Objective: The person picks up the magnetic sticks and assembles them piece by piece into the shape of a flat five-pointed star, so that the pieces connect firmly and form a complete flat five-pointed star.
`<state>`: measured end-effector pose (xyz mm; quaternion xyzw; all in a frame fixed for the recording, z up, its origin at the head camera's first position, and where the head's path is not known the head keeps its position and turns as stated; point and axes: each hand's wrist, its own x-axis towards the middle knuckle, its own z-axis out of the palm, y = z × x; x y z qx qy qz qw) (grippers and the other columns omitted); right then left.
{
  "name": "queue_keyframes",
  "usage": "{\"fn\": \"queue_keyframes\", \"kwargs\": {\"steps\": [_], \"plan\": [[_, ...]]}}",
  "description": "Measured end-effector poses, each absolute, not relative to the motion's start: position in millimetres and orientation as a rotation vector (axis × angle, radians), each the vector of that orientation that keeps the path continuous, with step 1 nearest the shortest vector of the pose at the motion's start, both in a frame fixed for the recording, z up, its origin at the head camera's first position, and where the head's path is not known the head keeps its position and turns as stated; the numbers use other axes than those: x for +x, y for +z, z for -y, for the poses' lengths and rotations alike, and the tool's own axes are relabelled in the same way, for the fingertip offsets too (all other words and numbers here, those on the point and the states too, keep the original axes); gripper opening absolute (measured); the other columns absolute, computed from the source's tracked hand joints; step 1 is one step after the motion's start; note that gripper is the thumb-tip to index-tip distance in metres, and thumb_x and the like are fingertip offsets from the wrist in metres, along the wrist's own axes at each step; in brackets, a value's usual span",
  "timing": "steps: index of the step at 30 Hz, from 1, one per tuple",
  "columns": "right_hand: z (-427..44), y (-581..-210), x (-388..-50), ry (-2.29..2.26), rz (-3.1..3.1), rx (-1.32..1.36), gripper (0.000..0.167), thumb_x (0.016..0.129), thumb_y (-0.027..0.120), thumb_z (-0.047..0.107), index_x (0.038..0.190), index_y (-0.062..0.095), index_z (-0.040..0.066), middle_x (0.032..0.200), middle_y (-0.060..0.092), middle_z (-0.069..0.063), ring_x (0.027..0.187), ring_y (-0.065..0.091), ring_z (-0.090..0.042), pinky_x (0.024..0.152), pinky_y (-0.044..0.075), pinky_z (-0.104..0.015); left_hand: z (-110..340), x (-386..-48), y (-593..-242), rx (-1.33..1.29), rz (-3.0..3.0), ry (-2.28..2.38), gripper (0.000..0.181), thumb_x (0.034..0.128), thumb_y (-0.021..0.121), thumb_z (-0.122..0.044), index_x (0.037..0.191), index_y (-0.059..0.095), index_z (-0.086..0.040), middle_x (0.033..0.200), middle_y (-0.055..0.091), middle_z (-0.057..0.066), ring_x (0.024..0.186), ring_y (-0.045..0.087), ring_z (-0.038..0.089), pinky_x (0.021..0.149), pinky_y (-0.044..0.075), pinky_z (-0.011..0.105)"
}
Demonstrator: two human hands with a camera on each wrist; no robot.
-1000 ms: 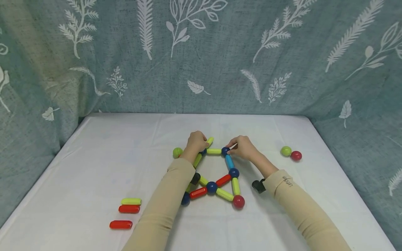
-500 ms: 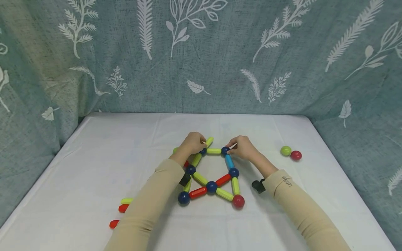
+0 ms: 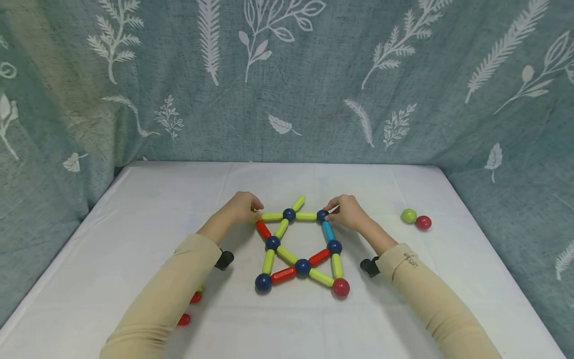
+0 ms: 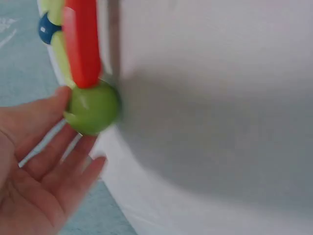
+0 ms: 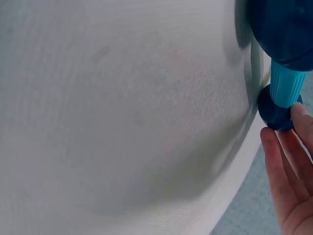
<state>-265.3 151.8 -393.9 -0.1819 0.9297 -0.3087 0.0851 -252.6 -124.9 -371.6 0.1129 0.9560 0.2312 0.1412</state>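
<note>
A flat frame of coloured rods and balls lies on the white table. At its far left corner my left hand (image 3: 240,207) holds a green ball (image 4: 94,107) between thumb and fingers; the hand mostly hides this ball in the head view. A red rod (image 3: 263,230) and a yellow-green rod (image 3: 272,217) meet there. My right hand (image 3: 347,212) pinches a dark blue ball (image 5: 275,108) at the far right corner, where a light blue rod (image 3: 328,231) joins. Between the hands, another yellow-green rod (image 3: 298,203) juts outward from a blue ball (image 3: 289,215).
A loose green ball (image 3: 408,215) and a red ball (image 3: 423,223) lie to the right. Loose red rods (image 3: 184,319) at the left are partly covered by the left sleeve (image 3: 166,294). A patterned teal cloth (image 3: 287,99) hangs behind the table.
My left hand has moved left from the jutting yellow-green rod to the green ball at the far left corner. My right hand stays on its blue ball.
</note>
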Motion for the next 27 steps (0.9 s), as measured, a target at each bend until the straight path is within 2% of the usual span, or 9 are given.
{"fn": "queue_keyframes", "kwargs": {"steps": [4, 10, 16, 22, 27], "plan": [[-151, -394, -263, -0.933, -2.771, -0.515, 0.02, 0.08, 0.069, 0.004, 0.1, 0.068, -0.002, 0.099, 0.066, -0.014, 0.086, 0.063, -0.022, 0.073, 0.052, -0.031, 133, -252, -376, 0.331, -2.75, 0.723, 0.02, 0.0841, 0.065, -0.007, 0.101, 0.068, 0.003, 0.099, 0.066, 0.014, 0.091, 0.059, 0.025, 0.08, 0.049, 0.033], [-151, -396, -262, -0.957, -2.757, -0.485, 0.021, 0.082, 0.067, 0.004, 0.102, 0.068, -0.001, 0.102, 0.065, -0.014, 0.088, 0.063, -0.023, 0.073, 0.052, -0.031, 137, -250, -378, 0.285, -2.747, 0.8, 0.02, 0.0837, 0.066, -0.009, 0.101, 0.069, 0.002, 0.099, 0.067, 0.013, 0.094, 0.058, 0.026, 0.081, 0.048, 0.035], [-158, -394, -254, -0.96, -2.783, -0.606, 0.021, 0.082, 0.067, 0.006, 0.102, 0.067, -0.001, 0.103, 0.065, -0.015, 0.087, 0.064, -0.024, 0.073, 0.052, -0.031, 135, -250, -378, 0.3, -2.744, 0.825, 0.021, 0.0838, 0.066, -0.008, 0.101, 0.068, 0.003, 0.099, 0.067, 0.013, 0.093, 0.059, 0.026, 0.079, 0.049, 0.034], [-168, -392, -219, -0.976, -2.781, -0.718, 0.022, 0.08, 0.069, 0.007, 0.1, 0.067, -0.001, 0.1, 0.066, -0.013, 0.082, 0.064, -0.02, 0.069, 0.053, -0.027, 134, -249, -377, 0.28, -2.756, 0.815, 0.02, 0.0837, 0.066, -0.008, 0.101, 0.069, 0.002, 0.098, 0.067, 0.013, 0.093, 0.059, 0.026, 0.08, 0.049, 0.034], [-178, -390, -181, -1.022, -2.754, -0.737, 0.021, 0.076, 0.074, 0.01, 0.095, 0.069, 0.002, 0.092, 0.067, -0.006, 0.079, 0.062, -0.016, 0.068, 0.053, -0.025, 136, -247, -376, 0.277, -2.753, 0.833, 0.02, 0.0835, 0.066, -0.007, 0.1, 0.069, 0.003, 0.098, 0.067, 0.013, 0.092, 0.059, 0.026, 0.08, 0.049, 0.034]]}}
